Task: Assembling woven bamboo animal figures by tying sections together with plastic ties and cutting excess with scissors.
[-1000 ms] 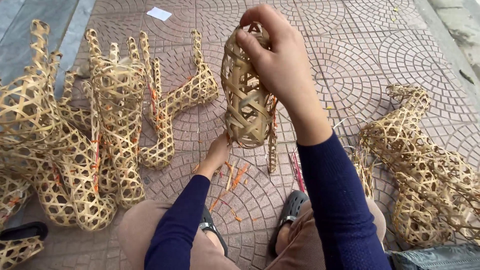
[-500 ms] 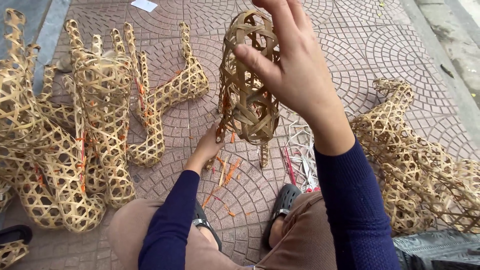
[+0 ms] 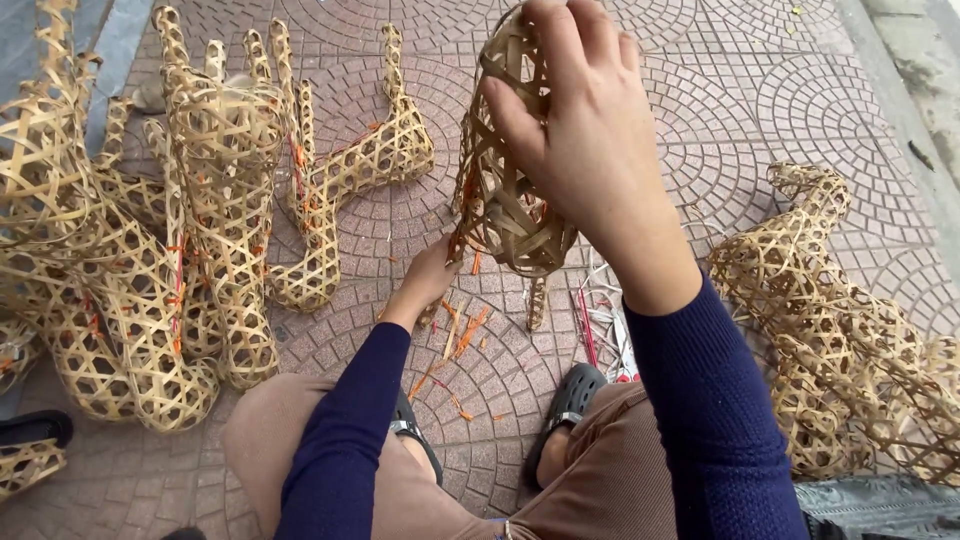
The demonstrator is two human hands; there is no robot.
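My right hand (image 3: 580,130) grips the top of a small woven bamboo cage-shaped piece (image 3: 500,205) and holds it up in the air over the paving. My left hand (image 3: 432,278) is lower down, at the cage's bottom left edge, fingers on a bamboo strip hanging from it. Both arms wear dark blue sleeves. Orange and pale bamboo scraps (image 3: 455,345) lie on the ground between my feet.
A heap of woven bamboo shapes (image 3: 150,240) fills the left side. More woven pieces (image 3: 840,320) lie at the right. My grey sandals (image 3: 568,395) rest on the patterned brick paving (image 3: 720,80). A dark bag edge (image 3: 880,510) shows at bottom right.
My right hand has turned and lifted the woven piece slightly, now covering more of its top. The view has shifted, so the left heap sits further left. My left hand stays at the lower edge.
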